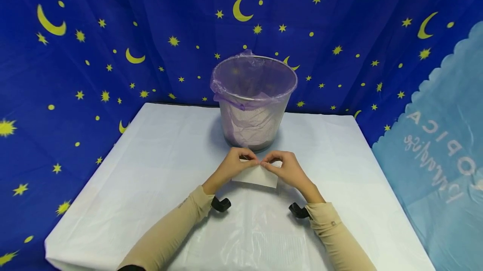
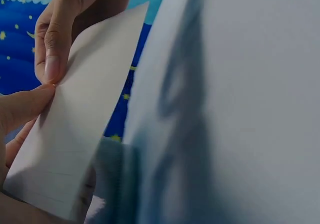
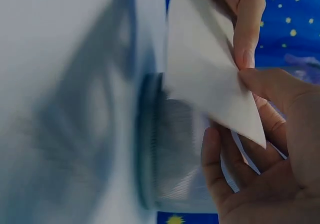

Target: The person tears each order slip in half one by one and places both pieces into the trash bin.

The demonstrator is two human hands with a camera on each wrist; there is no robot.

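Observation:
A piece of white paper (image 1: 257, 176) hangs between my two hands in the head view, over the table in front of the bin. My left hand (image 1: 233, 166) pinches its top edge between thumb and fingers. Close beside it, my right hand (image 1: 285, 168) pinches the same edge, the two thumbs nearly meeting at the middle. In the left wrist view the paper (image 2: 82, 99) bends slightly and carries faint lines near its lower end. The right wrist view shows the paper (image 3: 210, 59) with several right-hand fingers (image 3: 215, 169) behind it.
A mesh bin (image 1: 253, 124) lined with a purple bag (image 1: 241, 102) stands just beyond the hands on the white-covered table (image 1: 162, 158). Blue star-and-moon cloth (image 1: 181, 19) hangs behind, with a light blue cloth (image 1: 445, 137) at right. Black wrist mounts (image 1: 221, 204) sit under the sleeves.

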